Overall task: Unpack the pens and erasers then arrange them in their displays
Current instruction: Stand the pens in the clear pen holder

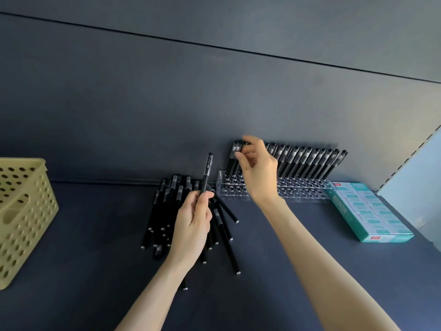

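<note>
**Desk:** What do we say the hands are holding?

**Photo:** We see the left hand [193, 220], centre frame, fingers curled round the lower barrel of a slim black plastic pen [206, 174], which points up and slightly right, cap end on top. The right hand [257, 173], just right of centre, reaches to the back of the shelf. Its thumb and fingertips pinch the top of a standing black pen [241, 147] near the left end of the display.

**Desk:** And the display itself?

**Photo:** We note a clear acrylic rack [224, 187] with rows of round holes, set against the dark grey back panel [214, 91]. A row of black pens [310, 161] fills its rear line, all leaning the same way, from behind the right hand out to the right. The front holes that we can see hold nothing.

**Desk:** Where is the remaining stock?

**Photo:** We find a heap of loose black pens [162, 211] lying on the dark grey shelf [83, 259], below and left of the rack, partly under the left hand. A teal and white cardboard box of erasers [365, 211] lies at the right of the frame, just beside the rack's right end. A pale yellow perforated plastic basket [26, 211] sits at the left edge, well apart from the pens.
</note>
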A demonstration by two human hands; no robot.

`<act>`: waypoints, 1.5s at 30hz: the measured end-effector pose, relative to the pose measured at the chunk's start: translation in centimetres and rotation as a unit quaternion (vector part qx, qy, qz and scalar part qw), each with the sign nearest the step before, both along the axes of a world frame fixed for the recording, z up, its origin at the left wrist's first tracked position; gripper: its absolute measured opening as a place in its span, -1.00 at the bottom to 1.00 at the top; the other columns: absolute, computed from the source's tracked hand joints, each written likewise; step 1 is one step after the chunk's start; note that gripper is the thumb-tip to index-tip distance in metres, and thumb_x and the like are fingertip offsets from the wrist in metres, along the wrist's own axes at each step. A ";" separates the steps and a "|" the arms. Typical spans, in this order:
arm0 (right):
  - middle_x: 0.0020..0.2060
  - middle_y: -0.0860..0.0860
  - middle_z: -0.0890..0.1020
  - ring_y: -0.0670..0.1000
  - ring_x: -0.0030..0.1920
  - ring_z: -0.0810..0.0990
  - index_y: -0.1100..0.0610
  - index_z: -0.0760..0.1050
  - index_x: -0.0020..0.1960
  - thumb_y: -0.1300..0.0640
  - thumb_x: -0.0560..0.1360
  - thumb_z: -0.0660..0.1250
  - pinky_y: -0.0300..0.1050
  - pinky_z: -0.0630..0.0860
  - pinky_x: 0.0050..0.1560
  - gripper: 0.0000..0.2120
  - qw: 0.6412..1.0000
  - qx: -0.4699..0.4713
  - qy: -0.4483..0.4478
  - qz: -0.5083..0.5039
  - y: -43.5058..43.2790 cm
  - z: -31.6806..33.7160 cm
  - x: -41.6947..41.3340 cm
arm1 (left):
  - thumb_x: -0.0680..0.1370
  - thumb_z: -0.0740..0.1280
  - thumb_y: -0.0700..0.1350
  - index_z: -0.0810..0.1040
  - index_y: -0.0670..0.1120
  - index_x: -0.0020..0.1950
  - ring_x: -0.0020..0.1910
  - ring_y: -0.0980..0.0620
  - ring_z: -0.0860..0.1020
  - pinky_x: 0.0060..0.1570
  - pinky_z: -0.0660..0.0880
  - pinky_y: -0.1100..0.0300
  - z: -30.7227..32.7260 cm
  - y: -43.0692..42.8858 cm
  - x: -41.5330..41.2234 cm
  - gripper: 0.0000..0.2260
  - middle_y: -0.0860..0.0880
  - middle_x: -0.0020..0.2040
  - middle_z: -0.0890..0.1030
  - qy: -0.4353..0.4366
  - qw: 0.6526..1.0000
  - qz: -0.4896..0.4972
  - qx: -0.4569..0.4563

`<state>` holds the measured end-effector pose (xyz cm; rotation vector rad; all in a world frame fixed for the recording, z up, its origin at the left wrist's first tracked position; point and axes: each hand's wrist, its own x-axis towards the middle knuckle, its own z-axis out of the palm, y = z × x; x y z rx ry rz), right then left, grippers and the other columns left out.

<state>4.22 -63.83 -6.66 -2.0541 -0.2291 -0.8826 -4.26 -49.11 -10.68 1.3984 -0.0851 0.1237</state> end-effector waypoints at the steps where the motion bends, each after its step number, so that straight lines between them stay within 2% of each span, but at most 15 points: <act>1: -0.23 -0.07 0.55 -0.08 -0.22 0.53 0.18 0.47 0.15 0.29 0.49 0.35 -0.27 0.48 -0.15 -0.76 1.000 -0.003 0.008 -0.003 0.0 0.0 0.0 | 0.64 0.15 -0.05 0.54 -0.04 -0.03 -0.54 0.15 0.17 -0.57 0.16 0.38 0.0 0.0 0.0 -0.81 -0.04 -0.41 0.24 -0.002 1.000 -0.003 0.006; 5: -0.29 -0.13 0.54 -0.02 -0.25 0.57 0.18 0.50 0.08 0.27 0.49 0.36 -0.09 0.52 -0.12 -0.82 0.999 -0.045 0.029 -0.008 0.0 0.1 0.0 | 0.64 0.17 -0.07 0.53 -0.04 -0.04 -0.53 0.16 0.19 -0.55 0.18 0.39 -0.1 -0.1 0.0 -0.83 0.03 -0.44 0.27 -0.018 0.999 -0.006 0.029; 9: -0.27 -0.11 0.55 -0.01 -0.26 0.56 0.16 0.51 0.07 0.26 0.49 0.35 -0.09 0.53 -0.14 -0.83 0.998 -0.041 0.041 -0.010 -0.3 0.3 -0.5 | 0.61 0.19 -0.01 0.55 0.02 -0.07 -0.52 0.15 0.16 -0.55 0.15 0.39 -0.1 -0.1 0.1 -0.83 0.09 -0.44 0.21 -0.031 0.998 0.002 0.058; 13: -0.25 -0.08 0.60 -0.16 -0.28 0.54 0.08 0.52 -0.01 0.20 0.51 0.34 -0.36 0.44 -0.22 -0.92 0.996 0.073 0.053 0.020 -0.8 1.0 -2.0 | 0.64 0.14 -0.06 0.56 0.05 0.03 -0.52 0.17 0.18 -0.55 0.15 0.40 -0.1 -0.5 0.4 -0.81 0.14 -0.46 0.24 -0.023 0.997 -0.006 0.075; 15: -0.28 -0.05 0.66 -0.12 -0.27 0.61 0.08 0.53 -0.03 0.17 0.50 0.36 -0.30 0.53 -0.18 -0.94 0.974 0.166 0.112 0.109 -1.1 1.4 -3.0 | 0.64 0.14 -0.07 0.55 0.05 0.04 -0.50 0.17 0.20 -0.52 0.16 0.40 0.1 -1.0 0.5 -0.81 0.15 -0.45 0.27 -0.032 0.995 -0.025 0.090; 17: -0.30 -0.02 0.68 -0.05 -0.27 0.65 0.10 0.54 0.03 0.21 0.48 0.39 -0.23 0.57 -0.15 -0.86 0.953 0.192 0.153 0.179 -1.4 1.6 -3.7 | 0.64 0.15 -0.09 0.54 0.01 0.03 -0.50 0.17 0.21 -0.50 0.17 0.37 0.3 -1.7 0.7 -0.83 0.14 -0.45 0.28 -0.039 0.993 -0.044 0.101; 22: -0.25 0.12 0.65 0.06 -0.24 0.68 0.09 0.52 0.11 0.32 0.46 0.38 -0.15 0.62 -0.15 -0.74 0.944 0.206 0.162 0.201 -2.6 2.2 -4.2 | 0.62 0.22 -0.15 0.56 -0.04 -0.01 -0.50 0.14 0.36 -0.43 0.31 0.34 0.7 -3.1 1.3 -0.88 0.05 -0.44 0.49 -0.050 0.988 -0.071 0.130; 25: -0.27 0.03 0.58 0.02 -0.29 0.67 0.05 0.52 0.09 0.34 0.46 0.38 -0.17 0.62 -0.17 -0.72 0.955 0.206 0.134 0.166 -3.2 2.4 -3.8 | 0.58 0.30 -0.13 0.57 0.04 -0.05 -0.37 0.15 0.53 -0.29 0.43 0.37 1.0 -3.1 2.0 -0.91 0.07 -0.32 0.63 -0.064 0.983 -0.045 0.166; 28: -0.22 0.00 0.62 -0.04 -0.28 0.66 0.02 0.50 0.02 0.32 0.45 0.40 -0.19 0.60 -0.19 -0.74 0.967 0.226 0.062 0.099 -3.7 3.0 -3.0 | 0.55 0.34 -0.09 0.60 -0.03 0.02 -0.15 0.19 0.56 -0.07 0.49 0.32 1.1 -2.2 3.8 -0.92 0.04 -0.08 0.63 -0.107 0.959 0.047 0.257; 30: -0.21 -0.09 0.63 -0.05 -0.27 0.66 -0.07 0.48 -0.02 0.30 0.46 0.38 -0.18 0.59 -0.18 -0.72 0.977 0.202 0.020 0.065 -3.9 3.4 -2.5 | 0.54 0.36 -0.08 0.59 -0.11 0.12 -0.04 0.11 0.55 0.04 0.47 0.22 1.2 -1.5 5.2 -0.80 -0.02 0.04 0.59 -0.120 0.936 0.074 0.323; 32: -0.21 -0.12 0.62 -0.02 -0.26 0.64 -0.15 0.46 -0.03 0.27 0.47 0.37 -0.10 0.59 -0.15 -0.69 0.985 0.166 -0.008 0.040 -3.8 3.7 -1.9 | 0.51 0.39 -0.04 0.53 -0.16 0.24 0.10 0.04 0.53 0.08 0.41 0.23 1.1 -1.2 6.5 -0.65 -0.07 0.16 0.54 -0.117 0.917 0.054 0.377; 34: -0.21 -0.11 0.59 -0.01 -0.25 0.63 -0.11 0.47 0.00 0.26 0.47 0.37 -0.12 0.56 -0.16 -0.71 0.988 0.146 -0.033 0.027 -3.6 3.6 -1.3 | 0.49 0.42 -0.03 0.49 -0.17 0.31 0.19 0.00 0.52 0.10 0.38 0.23 0.7 -1.5 7.4 -0.56 -0.10 0.23 0.54 -0.113 0.907 0.028 0.405; 38: -0.20 -0.04 0.57 -0.09 -0.24 0.59 0.13 0.53 0.09 0.27 0.47 0.37 -0.34 0.49 -0.19 -0.79 0.994 0.086 -0.070 0.022 -3.2 2.7 -0.4 | 0.47 0.45 -0.05 0.54 -0.18 0.27 0.16 -0.02 0.56 0.13 0.45 0.15 -0.3 -2.0 8.0 -0.58 -0.12 0.19 0.59 -0.112 0.911 0.029 0.397; 41: -0.21 -0.06 0.56 -0.10 -0.24 0.57 0.17 0.54 0.10 0.29 0.47 0.38 -0.43 0.44 -0.19 -0.79 0.995 0.070 -0.069 0.024 -3.1 2.2 -0.1 | 0.46 0.46 -0.09 0.60 -0.21 0.17 0.05 -0.03 0.62 0.09 0.51 0.04 -0.6 -2.2 8.3 -0.66 -0.13 0.09 0.65 -0.116 0.919 0.047 0.374; 45: -0.23 -0.08 0.54 -0.12 -0.25 0.56 0.18 0.54 0.09 0.29 0.46 0.38 -0.49 0.40 -0.20 -0.79 0.996 0.057 -0.063 0.024 -2.8 1.2 0.2 | 0.45 0.48 -0.12 0.64 -0.23 0.08 -0.08 -0.01 0.65 0.00 0.56 0.10 -0.7 -2.4 8.5 -0.73 -0.14 -0.05 0.69 -0.123 0.927 0.075 0.346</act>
